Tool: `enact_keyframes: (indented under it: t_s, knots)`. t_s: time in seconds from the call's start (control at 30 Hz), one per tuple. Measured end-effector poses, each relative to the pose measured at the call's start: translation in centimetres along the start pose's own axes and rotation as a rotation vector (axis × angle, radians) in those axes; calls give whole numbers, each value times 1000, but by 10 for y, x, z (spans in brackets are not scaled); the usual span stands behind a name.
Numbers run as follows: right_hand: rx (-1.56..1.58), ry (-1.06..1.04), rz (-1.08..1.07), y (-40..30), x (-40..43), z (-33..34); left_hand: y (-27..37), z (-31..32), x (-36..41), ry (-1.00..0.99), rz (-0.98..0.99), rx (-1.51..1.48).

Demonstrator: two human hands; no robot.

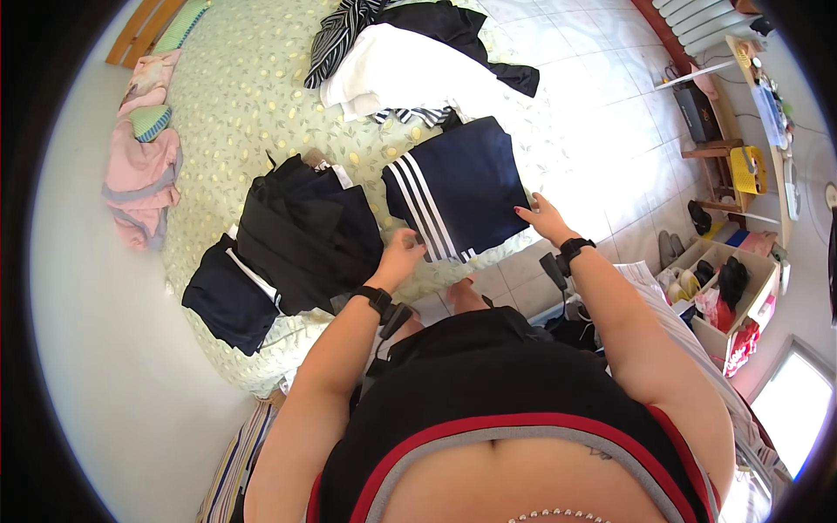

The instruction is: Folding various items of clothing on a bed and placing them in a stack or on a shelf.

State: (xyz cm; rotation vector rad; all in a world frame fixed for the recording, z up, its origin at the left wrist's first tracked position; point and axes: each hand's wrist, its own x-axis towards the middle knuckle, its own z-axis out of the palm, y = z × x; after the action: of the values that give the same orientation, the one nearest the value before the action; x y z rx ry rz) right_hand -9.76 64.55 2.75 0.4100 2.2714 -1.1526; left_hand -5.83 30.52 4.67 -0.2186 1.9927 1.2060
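Observation:
A folded navy garment with white stripes (464, 186) lies flat near the bed's front edge. My right hand (546, 216) is at its right edge, thumb and fingers apart; whether it pinches the cloth I cannot tell. At the garment's lower left corner is my left hand (400, 258), its fingers curled and apart, with no cloth visible in them. Left of that hand lies a pile of black clothes (307, 235), and beyond it a smaller folded navy garment (232, 297) with a white strip beside it.
Across the bed (229, 131) lie a white garment (405, 65), a black garment (451, 26) and a striped one (340, 39). Pink fabric (140, 163) hangs along the far left edge. Tiled floor (601, 131), a drawer with shoes (719, 281) and a yellow basket (747, 170) are at right.

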Motion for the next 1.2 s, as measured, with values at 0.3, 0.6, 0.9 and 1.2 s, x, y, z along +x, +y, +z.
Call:
enact_keyframes:
  t_s: [0.3,0.6,0.9,1.2]
  knots:
    - [764,-325,246,-48,19,53,-5,46,52,130,-327,-992]
    - [1202,-466,-49,-137,-51,0,120,-46,-59,91,150,-845]
    - [1099,-713,-487,-306,-131,61,105,-172,-238,492,514,-626]
    - [390,-416,3,-245,-82,217,-72,-188,-216,763,72,-11]
